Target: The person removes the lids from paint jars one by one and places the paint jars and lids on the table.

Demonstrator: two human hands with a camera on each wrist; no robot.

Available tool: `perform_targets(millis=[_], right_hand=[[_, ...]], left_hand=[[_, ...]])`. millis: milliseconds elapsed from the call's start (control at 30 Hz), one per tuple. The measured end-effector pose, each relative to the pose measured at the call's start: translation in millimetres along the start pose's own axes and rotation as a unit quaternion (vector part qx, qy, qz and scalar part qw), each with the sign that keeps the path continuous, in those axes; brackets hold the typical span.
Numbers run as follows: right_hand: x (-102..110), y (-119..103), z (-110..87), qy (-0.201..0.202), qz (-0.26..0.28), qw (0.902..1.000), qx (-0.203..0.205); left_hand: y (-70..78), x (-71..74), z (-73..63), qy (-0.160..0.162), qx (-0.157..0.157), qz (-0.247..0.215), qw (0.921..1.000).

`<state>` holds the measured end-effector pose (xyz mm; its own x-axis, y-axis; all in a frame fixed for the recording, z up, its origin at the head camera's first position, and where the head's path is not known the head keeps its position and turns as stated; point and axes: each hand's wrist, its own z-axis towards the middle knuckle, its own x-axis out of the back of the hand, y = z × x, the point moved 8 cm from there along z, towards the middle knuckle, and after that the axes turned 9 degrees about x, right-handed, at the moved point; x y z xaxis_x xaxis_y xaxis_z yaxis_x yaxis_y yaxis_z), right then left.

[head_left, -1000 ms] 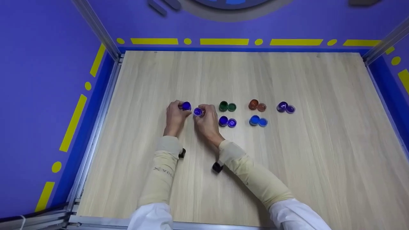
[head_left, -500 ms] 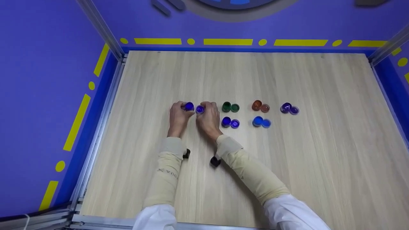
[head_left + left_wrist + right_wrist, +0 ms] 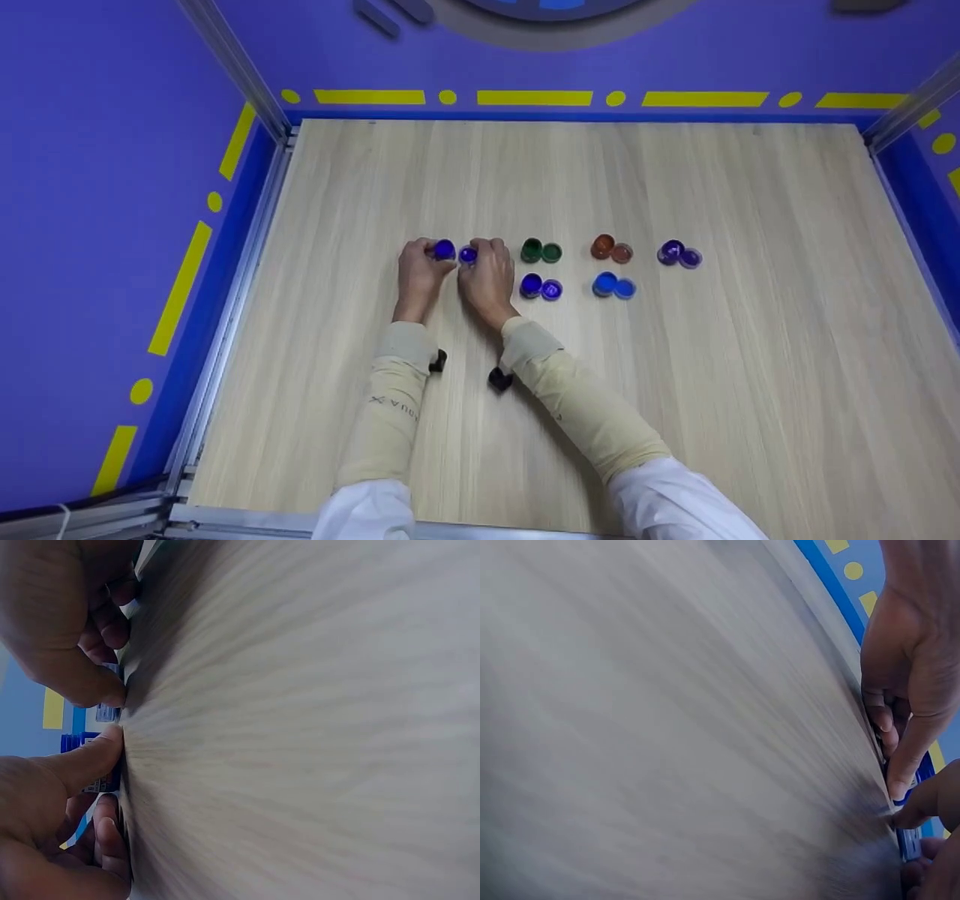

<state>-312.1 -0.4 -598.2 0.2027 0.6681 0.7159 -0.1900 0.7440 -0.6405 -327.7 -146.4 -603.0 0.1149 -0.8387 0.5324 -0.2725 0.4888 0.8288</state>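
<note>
My left hand point(image 3: 421, 279) pinches a small open paint jar point(image 3: 444, 249) with deep blue paint. In the left wrist view, its thumb presses the side of that blue jar point(image 3: 109, 778), low at the tabletop. My right hand point(image 3: 487, 279) grips a small clear lid point(image 3: 468, 255) with blue inside, just right of the jar. A narrow gap seems to lie between jar and lid. The clear lid point(image 3: 107, 709) stands under the right fingers in the left wrist view. Fingers hide part of both pieces.
Right of my hands stand several open paint jars with lids beside them: green point(image 3: 532, 250), dark blue point(image 3: 531, 285), orange-brown point(image 3: 602, 246), light blue point(image 3: 604, 283) and purple point(image 3: 671, 251). They rest on a wooden tabletop point(image 3: 675, 390). A blue wall point(image 3: 540, 67) borders the back.
My right hand has shifted slightly away from me with the lid, level with the jar. My left hand keeps its hold on the jar. The head view has shifted a little.
</note>
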Motion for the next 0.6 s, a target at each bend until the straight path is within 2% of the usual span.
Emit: perform_targets(millis=[600], right_hand=[[0.0, 0.2, -3.3, 0.007, 0.027, 0.9994, 0.019]], left_hand=[[1.1, 0.0, -1.5, 0.0, -0.012, 0.007, 0.9999]])
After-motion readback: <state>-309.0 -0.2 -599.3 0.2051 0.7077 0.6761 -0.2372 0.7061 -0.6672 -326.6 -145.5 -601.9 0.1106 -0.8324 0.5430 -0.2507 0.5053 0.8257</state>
